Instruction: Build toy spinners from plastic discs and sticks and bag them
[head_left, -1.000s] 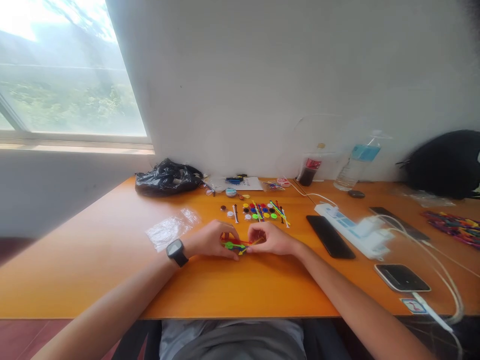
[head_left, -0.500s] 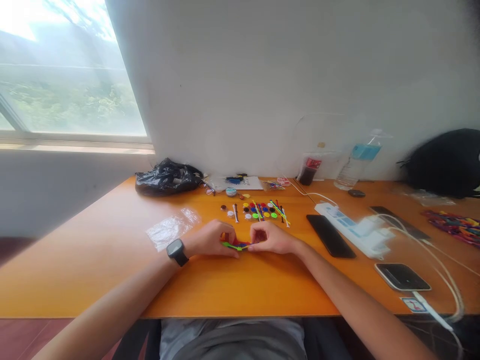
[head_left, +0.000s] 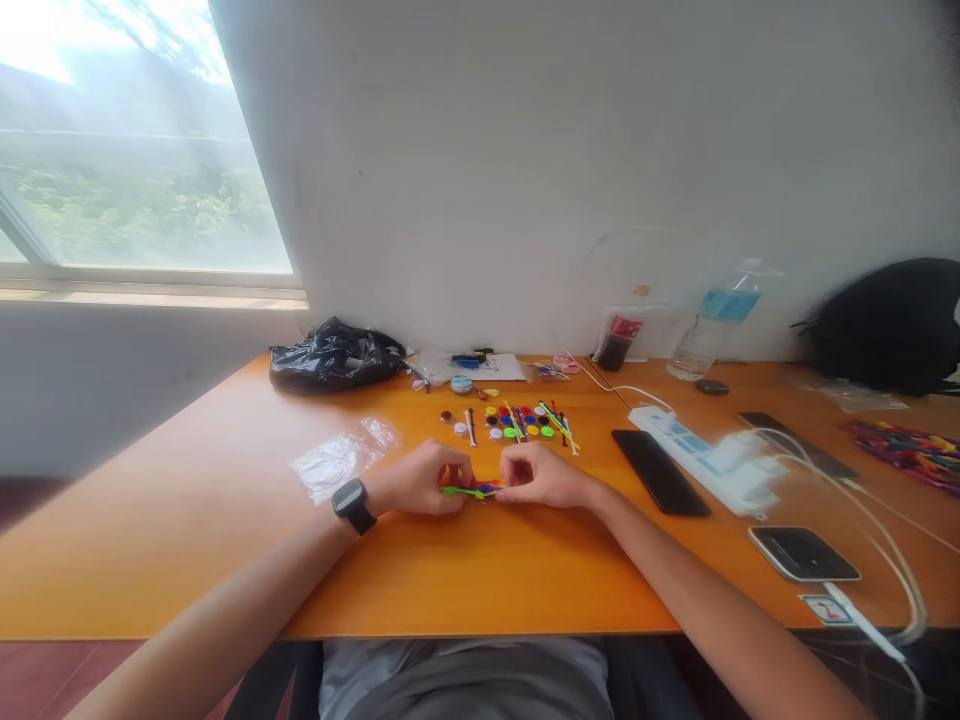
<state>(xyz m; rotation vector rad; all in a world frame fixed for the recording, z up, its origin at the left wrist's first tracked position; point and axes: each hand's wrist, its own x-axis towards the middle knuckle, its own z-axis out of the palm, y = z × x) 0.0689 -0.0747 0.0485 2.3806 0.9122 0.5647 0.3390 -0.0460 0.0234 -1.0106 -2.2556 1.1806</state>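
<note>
Near the middle of the table, my left hand (head_left: 431, 480) and my right hand (head_left: 540, 475) face each other with fingers curled. Between them is a small cluster of coloured plastic sticks (head_left: 478, 491), green, yellow, red and blue. The left hand pinches its green end, and the right thumb and fingers grip the yellow and red end. Fingers hide how the pieces join. Just beyond my hands lie several round plastic discs (head_left: 532, 431) in black, white, red, yellow and green, with loose plastic sticks (head_left: 559, 425) beside them.
A clear plastic bag (head_left: 337, 462) lies left of my hands, and a black plastic bag (head_left: 336, 358) sits at the back left. To the right are a black phone (head_left: 658, 472), a white power strip (head_left: 697, 455), another phone (head_left: 804, 553) with a cable, and a pile of coloured sticks (head_left: 904, 452).
The left thumb has drawn back slightly leftward, and the cluster between my hands has shifted a little. Both hands keep their hold.
</note>
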